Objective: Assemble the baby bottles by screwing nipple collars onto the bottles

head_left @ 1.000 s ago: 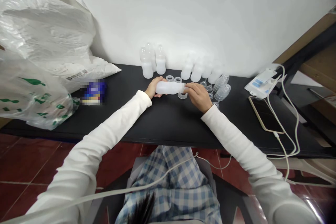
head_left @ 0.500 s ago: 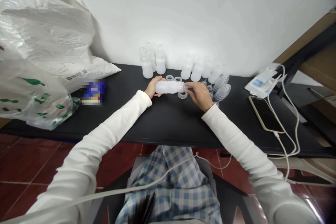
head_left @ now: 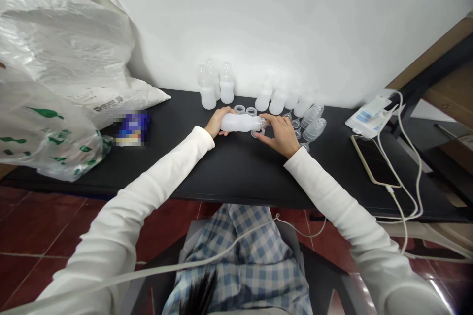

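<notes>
A frosted white baby bottle (head_left: 238,122) lies sideways above the desk, its neck pointing right. My left hand (head_left: 219,122) is wrapped around its base end. At the neck sits a clear nipple (head_left: 262,122), with the fingers of my right hand (head_left: 280,133) curled around it, the index finger above and the thumb lower. Just under the neck, partly covered by my thumb, is a clear collar ring (head_left: 257,134). Two more rings (head_left: 245,110) lie behind the bottle. Loose nipples (head_left: 296,123) lie beside my right hand, partly hidden by it.
Three capped bottles (head_left: 208,96) stand at the wall, with several uncapped bottles (head_left: 278,102) to their right. Clear caps (head_left: 314,129) stand near them. A phone (head_left: 374,160) with white cables lies right. Plastic bags (head_left: 66,74) and a blue packet (head_left: 132,128) are left.
My right thumb has moved down and away from the index finger, so the nipple at the bottle's neck shows more. The left hand keeps its hold, the bottle nearly unmoved.
</notes>
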Demonstrator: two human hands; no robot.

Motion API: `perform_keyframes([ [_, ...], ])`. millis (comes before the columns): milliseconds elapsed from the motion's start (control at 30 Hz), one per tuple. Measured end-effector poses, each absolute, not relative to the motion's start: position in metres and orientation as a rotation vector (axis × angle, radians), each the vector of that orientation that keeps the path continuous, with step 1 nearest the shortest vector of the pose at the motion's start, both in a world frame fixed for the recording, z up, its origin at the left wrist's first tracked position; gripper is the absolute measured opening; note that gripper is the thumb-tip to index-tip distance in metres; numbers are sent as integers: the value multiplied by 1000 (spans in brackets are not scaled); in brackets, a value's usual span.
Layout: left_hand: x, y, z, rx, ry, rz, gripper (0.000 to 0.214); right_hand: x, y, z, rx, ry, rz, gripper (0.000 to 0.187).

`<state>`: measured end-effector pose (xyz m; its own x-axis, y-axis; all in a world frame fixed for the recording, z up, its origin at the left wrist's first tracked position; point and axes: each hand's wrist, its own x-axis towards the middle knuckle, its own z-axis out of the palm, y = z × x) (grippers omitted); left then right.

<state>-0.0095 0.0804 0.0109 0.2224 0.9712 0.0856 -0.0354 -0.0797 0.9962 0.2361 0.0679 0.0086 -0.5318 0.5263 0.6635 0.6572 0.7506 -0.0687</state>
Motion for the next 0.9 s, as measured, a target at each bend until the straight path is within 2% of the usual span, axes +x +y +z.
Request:
perform_keyframes([
  [200, -11, 81, 11, 1365, 992, 1131, 50, 237, 69, 8, -913, -2324, -340, 39],
  [400, -12, 75, 12, 1498, 1033, 1201, 51, 239, 69, 9, -917, -2322, -382, 43],
  [467, -13, 72, 13, 1636, 1014, 1237, 54, 239, 69, 9, -928, -2338, -367, 40],
  [633, -17, 66, 14, 2024, 985, 1327, 63, 238, 69, 9, -941, -2354, -351, 47],
  [733, -18, 64, 15, 2065, 1018, 1309, 65, 238, 68, 9, -969, -2336, -355, 47],
  [833, -17, 64, 15, 2034, 1076, 1324, 66, 237, 68, 8, -986, -2322, -330, 39],
  [900, -16, 65, 16, 1995, 1083, 1368, 63, 236, 67, 8, -972, -2315, -304, 43],
])
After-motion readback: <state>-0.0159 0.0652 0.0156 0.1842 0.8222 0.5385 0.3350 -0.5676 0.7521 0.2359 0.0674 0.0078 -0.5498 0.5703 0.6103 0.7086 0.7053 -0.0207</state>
